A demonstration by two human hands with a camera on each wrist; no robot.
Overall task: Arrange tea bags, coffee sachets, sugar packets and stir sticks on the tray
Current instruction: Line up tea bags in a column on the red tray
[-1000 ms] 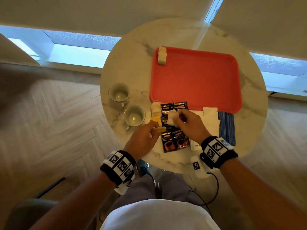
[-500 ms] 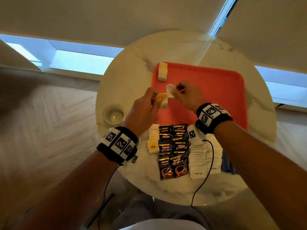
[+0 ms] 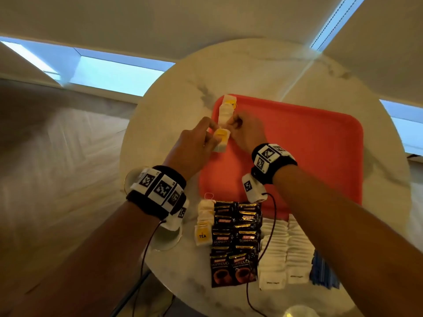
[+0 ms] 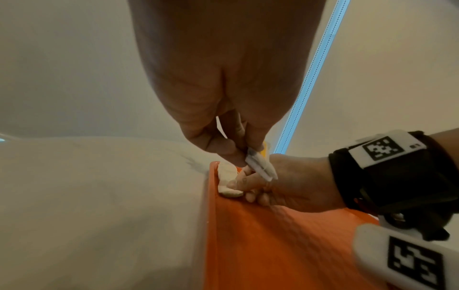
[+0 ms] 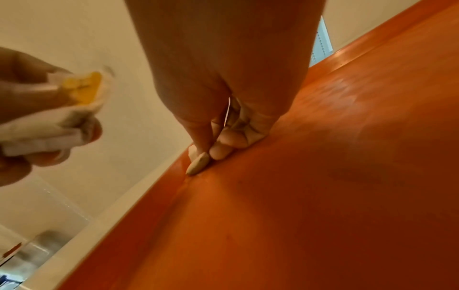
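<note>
From the head view, my left hand [image 3: 194, 147] pinches a white tea bag with a yellow tag [image 3: 220, 139], its long axis running away from me, in line with the row of white tea bags [image 3: 225, 109] on the red plastic tray [image 3: 309, 156].

At the left wrist, my fingers [image 4: 231, 151] grip that bag above the row's near end.

At the right wrist, my right hand [image 5: 223, 82] pinches the row's nearest bag against the tray.

A domestic or hotel lounge is indicated: a round white marble table [image 3: 263, 72], pale herringbone wood flooring [image 3: 64, 143] at 9 o'clock.
</note>
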